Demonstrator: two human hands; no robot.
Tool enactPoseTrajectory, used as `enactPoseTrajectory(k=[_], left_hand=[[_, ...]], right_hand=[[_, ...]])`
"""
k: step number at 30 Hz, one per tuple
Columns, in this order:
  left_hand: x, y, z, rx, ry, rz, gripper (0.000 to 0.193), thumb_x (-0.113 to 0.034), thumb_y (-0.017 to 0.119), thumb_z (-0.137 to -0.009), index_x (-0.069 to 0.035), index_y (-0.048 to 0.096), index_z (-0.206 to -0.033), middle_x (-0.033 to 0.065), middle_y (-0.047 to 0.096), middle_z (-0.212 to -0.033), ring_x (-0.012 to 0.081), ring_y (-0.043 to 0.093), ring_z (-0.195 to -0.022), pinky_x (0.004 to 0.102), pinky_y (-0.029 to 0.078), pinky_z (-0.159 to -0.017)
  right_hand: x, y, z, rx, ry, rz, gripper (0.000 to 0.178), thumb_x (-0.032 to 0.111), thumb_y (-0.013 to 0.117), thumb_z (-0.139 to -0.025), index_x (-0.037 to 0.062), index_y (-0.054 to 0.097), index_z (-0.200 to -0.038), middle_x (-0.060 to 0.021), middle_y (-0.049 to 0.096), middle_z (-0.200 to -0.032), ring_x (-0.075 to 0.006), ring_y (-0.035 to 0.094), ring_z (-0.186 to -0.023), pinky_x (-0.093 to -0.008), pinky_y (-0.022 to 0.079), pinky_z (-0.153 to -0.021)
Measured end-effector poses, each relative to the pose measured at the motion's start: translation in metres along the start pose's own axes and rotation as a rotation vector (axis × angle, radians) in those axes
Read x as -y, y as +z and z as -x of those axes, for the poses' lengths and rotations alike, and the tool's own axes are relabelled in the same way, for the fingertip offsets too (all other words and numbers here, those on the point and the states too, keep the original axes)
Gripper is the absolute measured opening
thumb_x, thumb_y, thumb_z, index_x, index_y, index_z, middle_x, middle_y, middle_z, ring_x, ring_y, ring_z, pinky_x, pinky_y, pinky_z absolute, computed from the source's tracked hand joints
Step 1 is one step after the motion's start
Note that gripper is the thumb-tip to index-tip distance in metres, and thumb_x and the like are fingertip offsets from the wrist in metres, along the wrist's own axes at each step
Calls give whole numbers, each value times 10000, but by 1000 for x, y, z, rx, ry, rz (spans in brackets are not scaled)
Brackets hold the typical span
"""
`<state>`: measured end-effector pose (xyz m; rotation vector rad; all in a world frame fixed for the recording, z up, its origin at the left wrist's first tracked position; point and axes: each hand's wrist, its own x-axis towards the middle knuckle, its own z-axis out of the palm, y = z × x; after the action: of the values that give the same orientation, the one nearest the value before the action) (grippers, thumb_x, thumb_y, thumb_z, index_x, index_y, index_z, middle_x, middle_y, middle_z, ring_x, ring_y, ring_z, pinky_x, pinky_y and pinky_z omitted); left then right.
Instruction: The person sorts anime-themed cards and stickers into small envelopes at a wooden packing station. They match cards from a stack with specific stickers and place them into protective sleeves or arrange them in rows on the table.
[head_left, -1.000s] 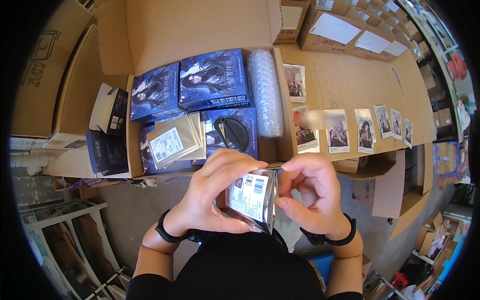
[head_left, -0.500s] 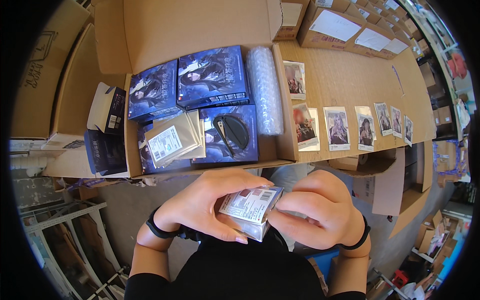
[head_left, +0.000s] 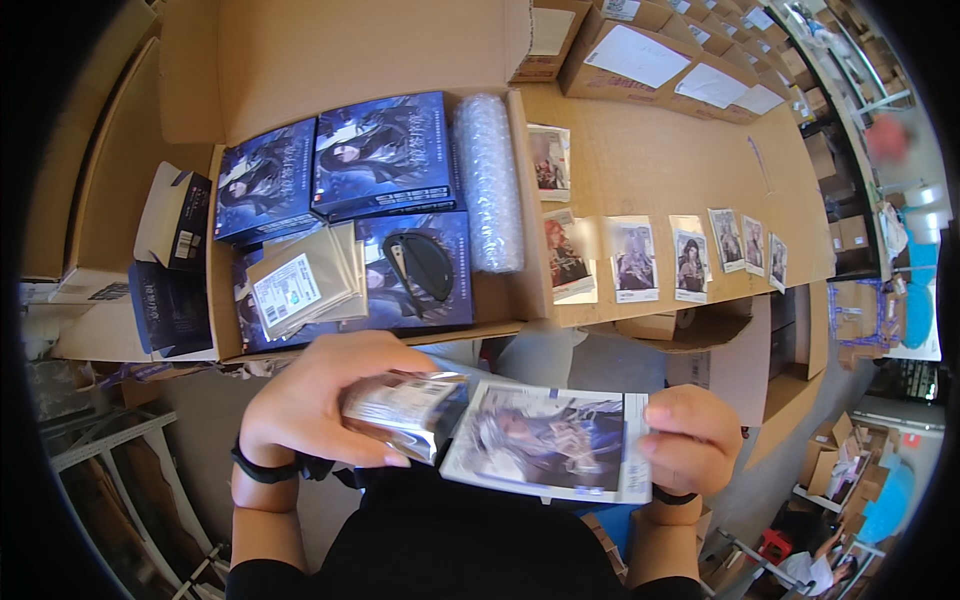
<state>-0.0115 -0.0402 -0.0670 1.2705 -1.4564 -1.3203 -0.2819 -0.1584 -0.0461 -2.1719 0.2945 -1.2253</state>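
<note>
My left hand is closed round a small foil packet with a printed label; its right end is open. Between the thumb and fingers of my right hand is the right edge of a picture card, white-bordered and showing a pale-haired figure. The card's left end lies close to the packet's mouth; whether they touch I cannot tell. Beyond my hands, an open carton holds blue illustrated boxes, a stack of gold-coloured packets and a black cutter.
Bubble wrap lies along the carton's right side. Several picture cards sit in a row on the wooden table. Labelled cardboard boxes stand at the back, and an opened dark box is left of the carton.
A picture card has come out to the right of the packet, held in my right hand, which was pinching at the packet's edge. The view has shifted, moving the carton and table leftward.
</note>
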Motion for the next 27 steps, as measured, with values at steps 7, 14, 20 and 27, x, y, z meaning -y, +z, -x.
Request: enactPoseTrajectory(k=[7, 14, 20, 27], left_hand=[[-2, 12, 1, -269, -129, 420, 626, -281, 779, -594, 25, 522, -1075, 92, 551, -1003, 180, 532, -934, 278, 404, -822], [-10, 20, -10, -396, -124, 229, 342, 72, 543, -760, -32, 489, -1082, 48, 526, -915, 86, 476, -858, 219, 410, -738], [-5, 21, -13, -242, -107, -78, 219, 31, 550, -780, -18, 532, -993, 27, 552, -811, 73, 505, -680, 191, 409, -573], [-3, 45, -26, -84, -108, 113, 280, 88, 419, -820, -26, 431, -1076, 41, 539, -853, 67, 483, -780, 181, 365, -666]], right_hand=[[-1, -13, 12, -6, 128, 45, 196, -39, 699, -601, 11, 603, -764, -130, 640, -865, -244, 625, -706, -300, 513, -636], [-9, -6, 20, 24, 130, 99, 157, -40, 691, -634, 7, 634, -772, -127, 643, -860, -218, 622, -704, -276, 510, -646], [-20, 3, 32, 117, 232, -142, 152, -45, 692, -646, -35, 615, -777, -177, 630, -853, -239, 629, -717, -285, 515, -635], [-43, 0, 66, 119, 369, -443, 305, -85, 655, -679, -32, 560, -965, -188, 589, -991, -214, 590, -766, -290, 473, -672]])
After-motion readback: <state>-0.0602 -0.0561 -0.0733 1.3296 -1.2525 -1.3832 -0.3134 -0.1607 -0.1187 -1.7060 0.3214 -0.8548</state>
